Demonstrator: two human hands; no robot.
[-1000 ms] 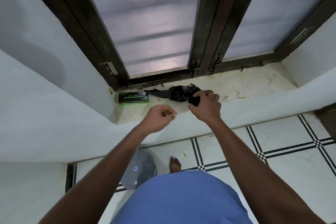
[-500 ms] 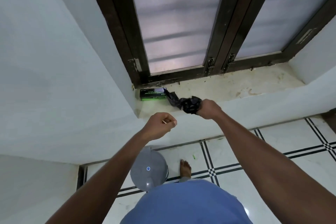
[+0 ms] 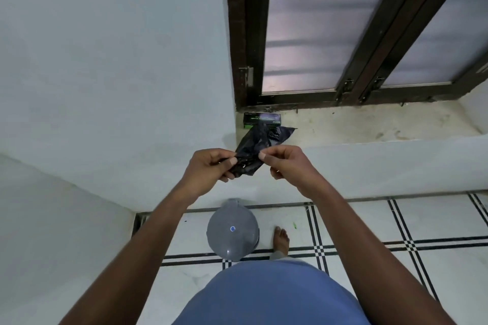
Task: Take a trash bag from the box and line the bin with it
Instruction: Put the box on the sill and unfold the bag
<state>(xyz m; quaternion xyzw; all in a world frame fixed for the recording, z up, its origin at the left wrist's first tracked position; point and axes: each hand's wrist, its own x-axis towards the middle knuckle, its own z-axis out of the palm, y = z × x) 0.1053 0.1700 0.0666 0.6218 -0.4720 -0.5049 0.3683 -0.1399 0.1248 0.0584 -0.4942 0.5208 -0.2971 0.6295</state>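
Left hand and right hand pinch the crumpled trash bag above the shut bin, fingers clamped on it, probably to tease it open.

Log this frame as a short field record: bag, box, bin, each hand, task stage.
bag: black trash bag, crumpled, held up between both hands, in front of the sill
box: dark box lying on the window sill by the frame corner
bin: grey bin on the floor, lid shut
left hand: pinching the bag
right hand: pinching the bag
stage: bag out, bin not yet lined
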